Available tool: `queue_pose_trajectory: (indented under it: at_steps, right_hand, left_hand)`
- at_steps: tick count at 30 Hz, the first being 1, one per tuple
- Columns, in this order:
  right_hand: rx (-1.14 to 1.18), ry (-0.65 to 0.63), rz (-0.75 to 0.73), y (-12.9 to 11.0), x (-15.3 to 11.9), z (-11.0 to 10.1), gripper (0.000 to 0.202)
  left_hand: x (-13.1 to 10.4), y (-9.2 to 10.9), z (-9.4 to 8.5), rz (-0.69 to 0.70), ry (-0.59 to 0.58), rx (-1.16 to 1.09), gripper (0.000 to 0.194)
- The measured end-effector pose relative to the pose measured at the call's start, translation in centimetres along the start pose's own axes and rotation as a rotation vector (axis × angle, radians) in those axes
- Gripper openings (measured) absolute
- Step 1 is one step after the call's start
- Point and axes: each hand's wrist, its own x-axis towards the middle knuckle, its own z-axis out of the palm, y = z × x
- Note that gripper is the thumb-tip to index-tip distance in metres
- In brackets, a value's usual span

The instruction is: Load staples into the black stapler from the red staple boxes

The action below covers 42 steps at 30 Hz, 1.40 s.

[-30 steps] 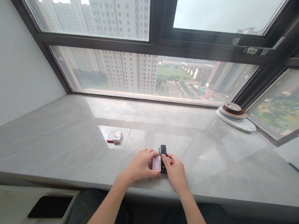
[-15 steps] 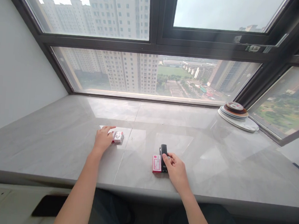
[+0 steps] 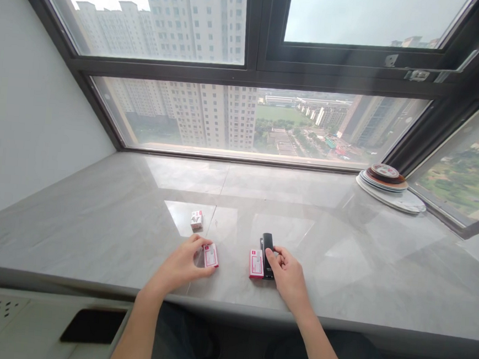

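From the head view, your left hand (image 3: 178,263) pinches a flat pink-and-white box (image 3: 211,256) over the pale stone counter (image 3: 115,230), thumb at its near end and fingertips at its far end; that end-to-end grip seems chosen to keep the label face uncovered, though at this size it is hard to be sure whether the box touches the stone. Your right hand (image 3: 290,277) is clamped on a black stapler (image 3: 266,242), thumb over the top and fingers curled at its right side; the hold probably keeps it from sliding, its length pointing towards the window (image 3: 178,114). A second pink-and-white box (image 3: 256,265) lies against the stapler's left side — the two set close, it appears, so that they line up at their near ends. Beyond your left fingers sits a small white carton (image 3: 197,219), apart from the rest; at far right, plate-like discs (image 3: 382,182) are stacked beside the glass, likely to save room.

The count: one stapler, two flat boxes, one small carton, two bare hands and one stack — its discs overlap too closely to number.
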Motion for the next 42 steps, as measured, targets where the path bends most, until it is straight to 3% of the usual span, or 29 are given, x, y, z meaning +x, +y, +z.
queue_pose_trajectory:
  at_steps: [5,10,14,18,20,22,24,25,27,30,36,39,42]
  right_hand:
    - [0.006,-0.002,-0.016,0.1,0.1,0.0,0.056]
    - [-0.002,0.000,-0.014,0.1,0.0,0.0,0.056]
    - [-0.015,-0.002,-0.025,-0.3,-0.1,-0.1,0.057]
    - [0.032,-0.033,0.000,-0.5,-0.5,-0.9,0.063]
    - [0.049,-0.064,0.036,-0.4,-1.0,-1.6,0.068]
    - [0.017,-0.109,0.066,-0.4,-1.6,-2.1,0.075]
    - [-0.066,-0.157,0.070,-0.8,-2.1,-2.5,0.083]
    - [-0.113,-0.181,0.060,-1.1,-2.2,-2.6,0.085]
    - [-0.185,-0.231,0.028,-2.0,-2.3,-2.7,0.081]
    - [-0.210,-0.302,-0.018,-3.2,-2.0,-2.7,0.067]
    - [-0.224,-0.318,-0.045,-3.1,-1.8,-2.4,0.066]
    - [-0.259,-0.319,-0.066,-2.7,-1.8,-2.3,0.065]
    - [-0.307,-0.321,-0.103,-2.8,-1.8,-2.3,0.057]
  left_hand:
    - [1.8,6.7,4.0,0.220,0.012,-0.145,0.051]
    - [3.2,8.8,7.0,0.328,-0.041,-0.172,0.055]
    - [3.1,8.5,7.9,0.332,-0.054,-0.176,0.062]
    - [2.9,7.5,7.1,0.329,-0.043,-0.190,0.079]
    - [3.3,6.0,5.7,0.234,0.076,-0.180,0.064]
    - [4.2,3.7,3.7,0.030,0.292,-0.115,0.046]
    - [5.3,1.1,1.6,-0.239,0.523,0.049,0.051]
    - [5.9,0.0,0.8,-0.330,0.553,0.131,0.054]
    - [6.9,-1.5,-0.1,-0.405,0.470,0.200,0.055]
    - [7.9,-1.2,1.1,-0.344,0.325,0.184,0.049]
    - [7.3,4.5,7.0,-0.099,0.171,0.122,0.041]
    - [6.4,6.8,8.6,0.037,0.124,0.044,0.047]
    - [5.7,7.9,9.2,0.058,0.109,0.011,0.053]
